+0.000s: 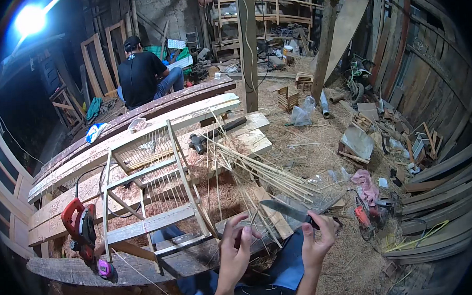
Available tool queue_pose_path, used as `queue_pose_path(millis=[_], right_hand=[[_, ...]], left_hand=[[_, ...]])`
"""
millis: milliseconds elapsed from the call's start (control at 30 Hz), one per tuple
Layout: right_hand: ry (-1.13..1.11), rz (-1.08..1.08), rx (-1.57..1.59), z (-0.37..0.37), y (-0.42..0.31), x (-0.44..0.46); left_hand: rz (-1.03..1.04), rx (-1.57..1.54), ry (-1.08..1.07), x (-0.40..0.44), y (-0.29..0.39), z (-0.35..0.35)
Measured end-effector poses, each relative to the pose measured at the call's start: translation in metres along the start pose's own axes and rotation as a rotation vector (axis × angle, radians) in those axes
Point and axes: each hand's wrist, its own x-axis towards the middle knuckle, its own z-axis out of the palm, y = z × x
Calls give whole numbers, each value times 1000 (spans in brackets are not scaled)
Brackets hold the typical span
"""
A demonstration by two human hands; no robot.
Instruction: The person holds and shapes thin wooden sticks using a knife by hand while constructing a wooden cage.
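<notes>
Head view, listed left to right. Item: red and black power planer (84,227), beside the boards (58,221). Item: purple tape measure (105,269), just below the planer. Item: pale wooden frame (149,225), ladder-like, strung with rows of thin rods, leaning over the boards. Item: one person (142,80), black shirt and cap, seated beyond the boards, back turned. Item: hammer (222,130), dark handle, lying on the boards beside the frame. Item: loose spread of thin sticks (272,172), fanning from near the hammer toward the hands. Item: left hand (236,249), raised, thumb and fingers drawn close; whether they pinch a stick cannot be told at this size. Item: knife (287,211), broad dark blade pointing left, between the two hands. Item: right hand (320,239), thumb and fingers clamped on the knife's handle. Item: red power tool (363,216), on the littered floor. Item: pink cloth (365,183), crumpled, just beyond the red power tool. Item: planks (441,198), stacked at the far right.
</notes>
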Motion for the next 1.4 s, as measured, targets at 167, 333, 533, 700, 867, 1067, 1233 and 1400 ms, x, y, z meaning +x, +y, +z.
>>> queue_pose_path(millis=[167,333,533,700,867,1067,1233,1400], right_hand=[[-154,-86,40,4,-7,2],[-241,-110,88,11,-12,-1],[-303,-161,72,15,-19,-1],[-311,-136,99,17,-17,-2],[-320,-145,137,18,-16,-3],[-301,-104,174,17,-19,-2],[-321,-83,261,19,-15,-6],[-370,-160,318,19,-11,-8]], left_hand=[[-42,11,-37,4,-18,-6],[-98,-72,-121,2,-27,-7],[-175,-86,-173,-4,-32,0],[-196,-115,-261,-4,-32,4],[-238,-140,-247,-4,-28,6],[-130,-171,-209,-6,-34,12],[-121,-159,-169,-7,-35,14],[-41,-111,-129,-11,-37,14]])
